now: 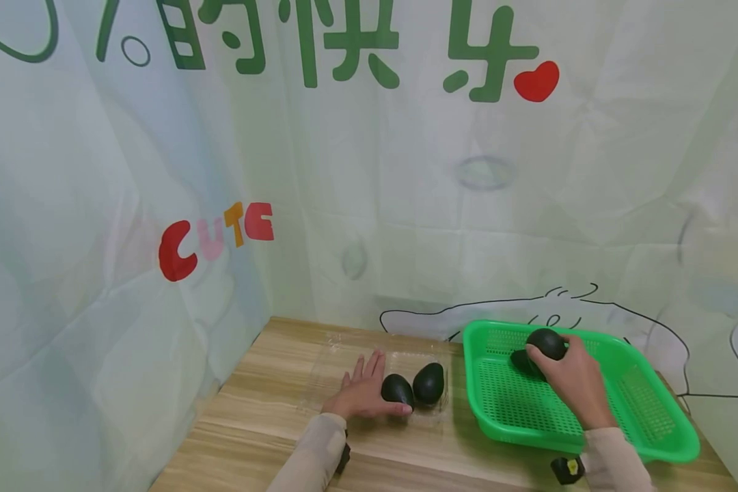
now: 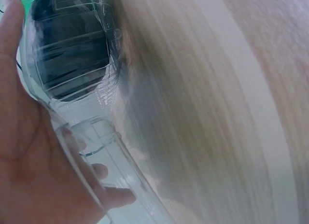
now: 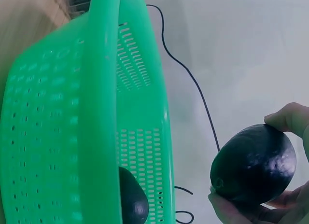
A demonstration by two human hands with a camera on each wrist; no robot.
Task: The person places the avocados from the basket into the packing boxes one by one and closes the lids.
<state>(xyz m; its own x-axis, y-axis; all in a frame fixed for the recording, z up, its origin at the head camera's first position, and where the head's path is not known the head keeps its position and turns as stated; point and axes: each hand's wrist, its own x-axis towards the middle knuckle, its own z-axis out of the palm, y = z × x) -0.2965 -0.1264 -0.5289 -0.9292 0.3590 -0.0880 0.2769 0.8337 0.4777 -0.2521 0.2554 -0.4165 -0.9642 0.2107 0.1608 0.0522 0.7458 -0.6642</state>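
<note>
A clear plastic container (image 1: 320,383) holds two dark avocados (image 1: 428,384) at its right end. My left hand (image 1: 363,396) rests on the container with its fingers spread, the thumb by the nearer avocado (image 1: 396,388); in the left wrist view the palm (image 2: 38,156) lies along the clear wall (image 2: 82,180). Above the green basket (image 1: 529,437), my right hand (image 1: 575,383) grips a dark avocado (image 1: 546,344) between thumb and fingers. Another avocado (image 1: 523,362) lies in the basket below it, also seen over the rim in the right wrist view as a dark avocado (image 3: 133,197).
The wooden table (image 1: 240,424) ends at a printed curtain (image 1: 369,205) behind and on the left. The basket's raised rim (image 3: 99,108) stands to the right of the clear container.
</note>
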